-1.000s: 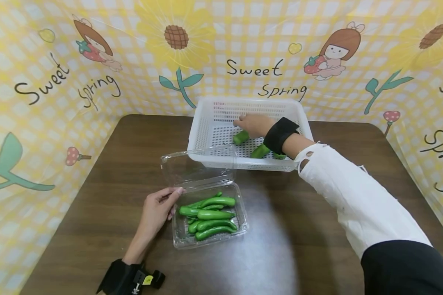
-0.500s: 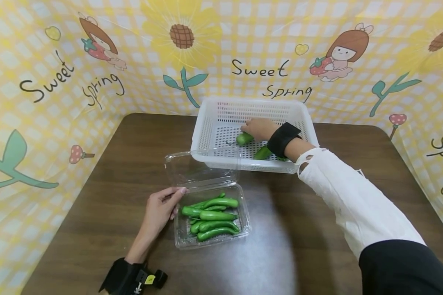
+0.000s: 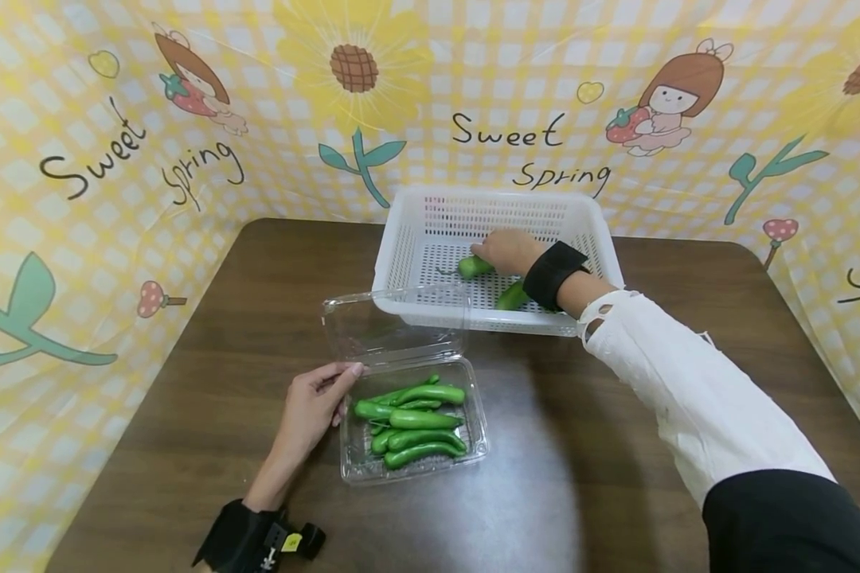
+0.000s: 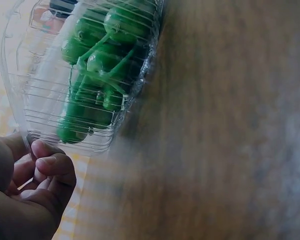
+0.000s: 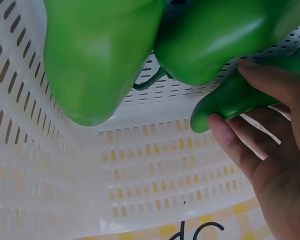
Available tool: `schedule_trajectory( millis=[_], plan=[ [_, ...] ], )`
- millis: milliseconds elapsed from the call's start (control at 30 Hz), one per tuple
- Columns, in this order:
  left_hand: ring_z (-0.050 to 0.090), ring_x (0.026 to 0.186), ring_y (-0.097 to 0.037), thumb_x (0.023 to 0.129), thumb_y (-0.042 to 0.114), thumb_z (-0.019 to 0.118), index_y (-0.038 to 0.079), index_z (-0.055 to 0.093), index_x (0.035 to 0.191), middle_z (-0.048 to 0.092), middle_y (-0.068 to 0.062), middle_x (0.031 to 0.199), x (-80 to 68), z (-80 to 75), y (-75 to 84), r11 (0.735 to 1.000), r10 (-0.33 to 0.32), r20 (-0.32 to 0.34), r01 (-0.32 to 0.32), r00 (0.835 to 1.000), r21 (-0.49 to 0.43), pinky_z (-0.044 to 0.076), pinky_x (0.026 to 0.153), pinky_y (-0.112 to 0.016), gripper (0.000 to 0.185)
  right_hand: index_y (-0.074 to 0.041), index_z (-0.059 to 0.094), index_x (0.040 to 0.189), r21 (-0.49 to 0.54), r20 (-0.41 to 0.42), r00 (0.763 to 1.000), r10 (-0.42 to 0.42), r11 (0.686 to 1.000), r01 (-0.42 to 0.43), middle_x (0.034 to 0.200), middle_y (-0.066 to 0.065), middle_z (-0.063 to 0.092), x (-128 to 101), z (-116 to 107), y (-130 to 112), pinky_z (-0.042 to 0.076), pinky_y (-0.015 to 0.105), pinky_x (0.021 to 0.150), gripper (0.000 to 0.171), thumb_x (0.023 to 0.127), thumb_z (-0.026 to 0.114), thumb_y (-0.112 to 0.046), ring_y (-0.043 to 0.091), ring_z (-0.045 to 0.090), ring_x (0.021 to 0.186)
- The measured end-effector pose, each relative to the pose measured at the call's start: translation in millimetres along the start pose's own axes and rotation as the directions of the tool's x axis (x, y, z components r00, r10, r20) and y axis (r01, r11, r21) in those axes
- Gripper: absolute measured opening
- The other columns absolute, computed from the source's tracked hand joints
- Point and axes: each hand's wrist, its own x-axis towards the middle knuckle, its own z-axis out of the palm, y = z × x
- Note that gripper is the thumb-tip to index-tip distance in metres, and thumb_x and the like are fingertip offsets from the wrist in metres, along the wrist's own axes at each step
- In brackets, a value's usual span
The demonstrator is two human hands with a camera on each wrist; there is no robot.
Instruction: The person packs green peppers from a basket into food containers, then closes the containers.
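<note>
Green peppers fill the clear plastic clamshell box at the centre of the brown wooden table, lying side by side lengthwise so that they pack flat under its raised lid, which stands open toward 12 o'clock. The left hand rests at the box's 9 o'clock edge, fingers curled and fingertips touching the rim, seemingly to steady the light container; whether it actually pinches the plastic I cannot tell. At 12 o'clock from the box sits a white perforated basket, touching the open lid. Inside it the right hand closes thumb and fingers around a long green pepper, gripping it near one end. Another pepper lies on the basket floor at the wrist's 6 o'clock, and the wrist view shows two fatter green peppers just beside the held one. Yellow checked "Sweet Spring" cloth walls the table on three sides.
</note>
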Motion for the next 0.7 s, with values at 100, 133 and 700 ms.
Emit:
schedule_trajectory(
  millis=[100,133,700],
  plan=[
    [0.048,0.045,-0.015,0.099,0.034,0.062,0.01,0.075,0.107,0.058,-0.009,0.06,-0.2,-0.3,0.6,1.0,-0.002,-0.001,0.002,1.0,0.01,0.044,0.041,-0.026,0.029,-0.004,0.054,0.128,0.005,-0.009,1.0,-0.006,1.0,0.006,0.108,0.017,0.068,0,-1,0,0.052,0.043,0.095,0.033,0.096,0.057,0.0,0.032,0.064,0.103],
    [0.049,0.045,-0.015,0.099,0.035,0.061,0.01,0.075,0.107,0.057,-0.008,0.059,-0.2,-0.5,0.6,1.0,-0.001,-0.001,0.001,1.0,0.015,0.044,0.041,-0.026,0.029,-0.003,0.054,0.126,0.012,-0.013,1.0,-0.007,1.0,0.007,0.106,0.017,0.068,0,-2,1,0.052,0.043,0.094,0.032,0.095,0.058,0.0,0.031,0.065,0.101],
    [0.048,0.045,-0.012,0.104,0.038,0.049,0.013,0.073,0.108,0.053,-0.006,0.06,2.0,-3.0,-2.1,0.998,0.035,0.042,-0.037,0.998,0.043,0.045,0.041,-0.029,0.035,-0.001,0.057,0.129,0.035,-0.095,0.995,-0.024,0.999,0.028,0.116,0.017,0.066,-33,-24,-1,0.051,0.045,0.097,0.039,0.092,0.066,-0.005,0.033,0.062,0.11]
  ],
)
